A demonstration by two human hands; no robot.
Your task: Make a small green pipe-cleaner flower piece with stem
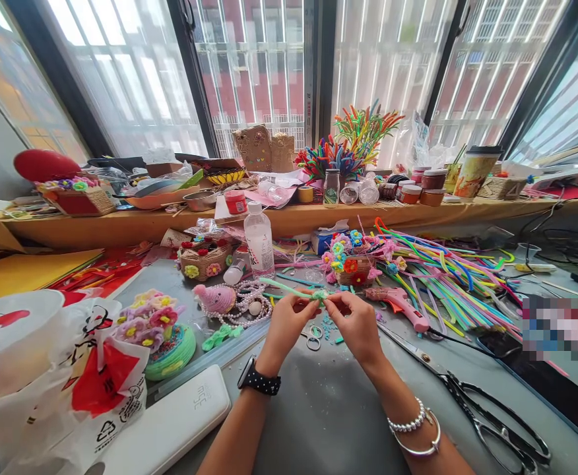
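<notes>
A green pipe cleaner (282,285) is held between my two hands over the grey table, one end sticking out to the left and the middle bunched into a small twist. My left hand (293,320) pinches it with thumb and fingertips. From the other side my right hand (353,322) pinches the bunched part, whose exact shape is partly covered by fingers. Just below my hands lie small scissors (313,339) and blue-green fuzzy scraps (329,324). To the right of my right hand rests a pink glue gun (402,307).
Large black-handled scissors (467,396) lie at right, near a bundle of coloured pipe cleaners (462,284). A white case (170,422), a green cushion-like flower piece (175,353) and a plastic bag (61,402) stand at left. Behind are a bottle (259,244) and flower-trimmed baskets (204,257).
</notes>
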